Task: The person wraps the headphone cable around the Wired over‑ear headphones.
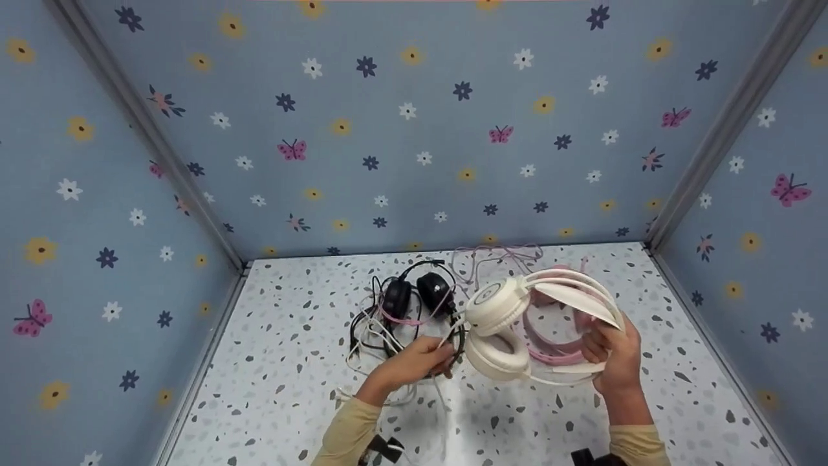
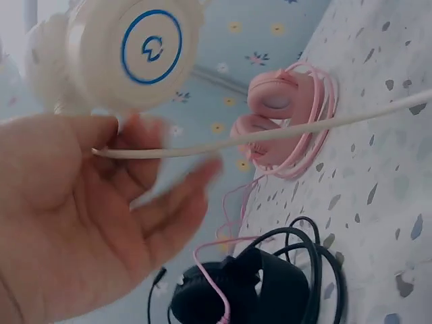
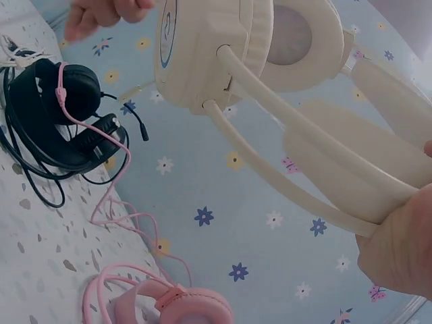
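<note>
White headphones (image 1: 495, 307) are held up over the table by my right hand (image 1: 618, 356), which grips their headband. Their ear cups point left, one above the other, and a blue ring logo shows on one cup (image 2: 152, 47) in the left wrist view. My left hand (image 1: 414, 362) is left of the cups and pinches the white cable (image 2: 270, 136) between thumb and fingers; some of its fingers are blurred. Behind the white pair, pink headphones (image 1: 556, 357) lie on the table, partly hidden. Black headphones (image 1: 396, 298) lie beyond my left hand.
Black, white and pink cables tangle around the black pair. A loose pink cable (image 1: 475, 262) runs along the table's back edge. The speckled white table (image 1: 272, 362) is enclosed by blue flowered panels (image 1: 414, 142) at the back and both sides.
</note>
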{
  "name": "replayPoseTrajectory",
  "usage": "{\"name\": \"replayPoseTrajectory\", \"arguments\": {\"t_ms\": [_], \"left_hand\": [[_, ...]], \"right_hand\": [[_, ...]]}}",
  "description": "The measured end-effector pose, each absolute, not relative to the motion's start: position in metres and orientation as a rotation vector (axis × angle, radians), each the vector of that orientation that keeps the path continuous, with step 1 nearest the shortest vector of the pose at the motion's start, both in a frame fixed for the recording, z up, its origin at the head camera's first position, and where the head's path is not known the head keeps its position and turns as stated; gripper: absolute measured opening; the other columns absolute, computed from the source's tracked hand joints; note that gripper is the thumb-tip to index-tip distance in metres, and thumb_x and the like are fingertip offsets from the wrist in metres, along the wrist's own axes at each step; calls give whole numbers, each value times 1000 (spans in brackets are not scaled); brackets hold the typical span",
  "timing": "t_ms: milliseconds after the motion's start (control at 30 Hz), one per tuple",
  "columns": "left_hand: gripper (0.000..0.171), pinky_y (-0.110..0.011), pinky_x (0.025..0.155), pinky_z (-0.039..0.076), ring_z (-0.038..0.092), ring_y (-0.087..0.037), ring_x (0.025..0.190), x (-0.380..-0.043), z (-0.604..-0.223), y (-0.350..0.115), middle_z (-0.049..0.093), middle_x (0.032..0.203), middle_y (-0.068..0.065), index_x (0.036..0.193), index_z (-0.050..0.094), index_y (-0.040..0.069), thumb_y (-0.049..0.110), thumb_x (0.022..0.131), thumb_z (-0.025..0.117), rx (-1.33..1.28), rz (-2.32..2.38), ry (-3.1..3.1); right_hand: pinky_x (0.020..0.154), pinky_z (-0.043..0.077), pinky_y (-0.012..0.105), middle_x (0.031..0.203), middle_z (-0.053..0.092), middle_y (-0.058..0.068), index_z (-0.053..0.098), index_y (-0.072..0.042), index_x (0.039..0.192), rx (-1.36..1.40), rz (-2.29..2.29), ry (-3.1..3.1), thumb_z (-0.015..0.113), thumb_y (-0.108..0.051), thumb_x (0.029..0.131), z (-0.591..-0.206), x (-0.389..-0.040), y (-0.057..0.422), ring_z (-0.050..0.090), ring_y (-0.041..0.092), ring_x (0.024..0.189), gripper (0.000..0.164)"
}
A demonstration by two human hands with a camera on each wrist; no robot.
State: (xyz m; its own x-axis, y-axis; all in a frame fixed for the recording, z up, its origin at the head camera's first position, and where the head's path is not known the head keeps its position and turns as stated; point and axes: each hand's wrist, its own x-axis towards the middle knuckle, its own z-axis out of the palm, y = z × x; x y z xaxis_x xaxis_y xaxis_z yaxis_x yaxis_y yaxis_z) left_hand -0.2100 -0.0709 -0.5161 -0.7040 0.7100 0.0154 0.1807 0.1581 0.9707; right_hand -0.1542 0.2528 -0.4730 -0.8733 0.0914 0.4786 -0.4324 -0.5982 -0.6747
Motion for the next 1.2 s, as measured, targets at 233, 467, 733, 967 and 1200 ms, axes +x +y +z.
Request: {"name": "replayPoseTrajectory", "arguments": {"t_ms": [233,467,733,967,1200], "left_hand": [[28,-21,46,35,33,-8,44,-196,-458,-115,40,57,1,69,53,4,14,94,43,1048,1359,2116],[21,-22,44,30,27,-13,44,-236,-418,-119,40,56,2,79,63,8,11,92,46,1228,1368,1896],[32,-29,48,26,26,-16,49,-270,-452,-66,31,58,-1,73,50,9,38,86,51,1230,1812,1479],[26,-23,37,19,25,-4,41,-251,-497,-55,33,58,7,74,45,12,27,94,40,999,2051,1065],[22,-24,40,19,24,-7,43,-250,-506,-93,29,55,1,80,53,8,15,95,38,1021,2091,1049]], "right_hand": [[31,7,31,53,20,8,42,8,99,708,2440,-1472,22,7,93,-487,-145,264,11,16,36,21],[36,15,25,58,17,4,44,0,99,1027,2911,-1221,7,-3,94,-507,-146,271,17,11,42,38],[43,22,21,60,21,-2,44,-4,96,1153,3286,-668,9,-16,93,-503,-157,263,24,8,45,37],[43,24,22,60,20,-3,42,-4,90,1052,3301,-536,10,-22,94,-499,-164,263,24,9,45,37],[43,23,22,60,20,-2,43,-2,99,1083,3325,-548,7,-22,94,-508,-158,280,24,9,45,42]]}}
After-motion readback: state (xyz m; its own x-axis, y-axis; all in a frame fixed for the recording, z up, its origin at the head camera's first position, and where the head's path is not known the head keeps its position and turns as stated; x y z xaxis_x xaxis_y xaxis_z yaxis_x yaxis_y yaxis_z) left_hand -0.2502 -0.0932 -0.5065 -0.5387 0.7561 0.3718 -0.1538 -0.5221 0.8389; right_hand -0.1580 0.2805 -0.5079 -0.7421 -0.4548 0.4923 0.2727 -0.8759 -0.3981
